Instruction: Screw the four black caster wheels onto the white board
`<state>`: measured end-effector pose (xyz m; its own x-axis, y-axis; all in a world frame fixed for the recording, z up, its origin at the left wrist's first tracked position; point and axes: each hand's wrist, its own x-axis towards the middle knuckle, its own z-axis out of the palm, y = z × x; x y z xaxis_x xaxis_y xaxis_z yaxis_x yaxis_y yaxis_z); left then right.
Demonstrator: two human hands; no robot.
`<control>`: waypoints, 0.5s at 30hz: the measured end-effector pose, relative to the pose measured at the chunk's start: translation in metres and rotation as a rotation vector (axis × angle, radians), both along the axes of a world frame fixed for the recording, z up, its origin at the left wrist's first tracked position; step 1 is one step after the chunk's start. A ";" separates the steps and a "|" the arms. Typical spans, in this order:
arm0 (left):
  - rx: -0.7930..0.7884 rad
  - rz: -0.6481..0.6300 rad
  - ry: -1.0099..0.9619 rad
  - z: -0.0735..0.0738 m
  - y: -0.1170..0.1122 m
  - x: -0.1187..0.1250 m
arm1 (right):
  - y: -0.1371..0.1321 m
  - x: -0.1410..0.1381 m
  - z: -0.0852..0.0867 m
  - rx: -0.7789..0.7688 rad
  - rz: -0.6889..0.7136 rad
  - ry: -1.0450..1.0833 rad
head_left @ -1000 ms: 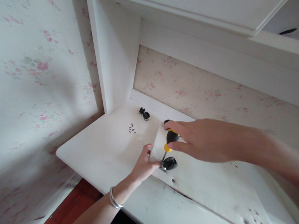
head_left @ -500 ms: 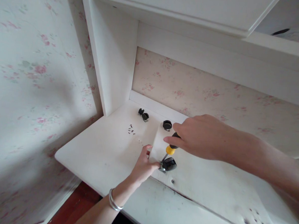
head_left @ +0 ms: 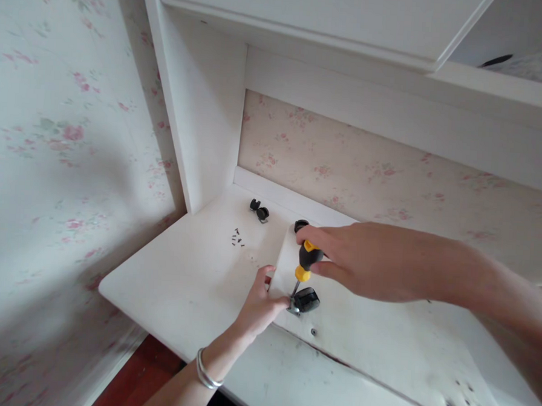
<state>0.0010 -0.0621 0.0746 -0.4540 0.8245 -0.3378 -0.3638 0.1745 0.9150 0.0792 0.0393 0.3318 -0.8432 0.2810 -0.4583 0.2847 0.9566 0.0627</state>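
My right hand (head_left: 336,255) is wrapped round the handle of a yellow and black screwdriver (head_left: 310,256). The screwdriver stands nearly upright, its tip down at the metal plate of a black caster wheel (head_left: 306,299). That caster sits near the end of a long white board (head_left: 364,335) lying on the desk. My left hand (head_left: 263,299) is closed round the end of this board, with the thumb against the caster's plate and the fingers curled at the edge. A second caster (head_left: 301,225) stands at the board's far corner, partly hidden by my right hand.
Two loose casters (head_left: 259,211) lie on the white desk (head_left: 167,282) toward the back. Several small screws (head_left: 237,237) are scattered in front of them. A white side panel (head_left: 207,115) rises at the left, and an upper cabinet (head_left: 308,17) overhangs the desk.
My right hand has shifted its hold on the screwdriver, the fingers now farther left and over the handle's top. The screwdriver is more upright. My left hand stays where it was.
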 end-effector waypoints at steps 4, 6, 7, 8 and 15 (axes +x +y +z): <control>0.028 0.002 0.011 -0.002 0.000 0.000 | 0.002 0.000 -0.003 0.262 0.016 0.026; 0.027 0.012 0.013 -0.002 0.000 0.000 | 0.003 0.000 -0.005 0.214 0.013 0.065; 0.020 0.016 0.013 -0.001 0.000 0.000 | 0.003 0.000 -0.005 0.125 0.008 0.075; 0.013 0.019 0.012 -0.001 0.001 0.001 | 0.004 0.001 -0.005 0.033 0.003 0.074; 0.017 0.003 0.032 0.000 0.000 0.001 | 0.004 0.003 -0.006 0.209 0.000 0.068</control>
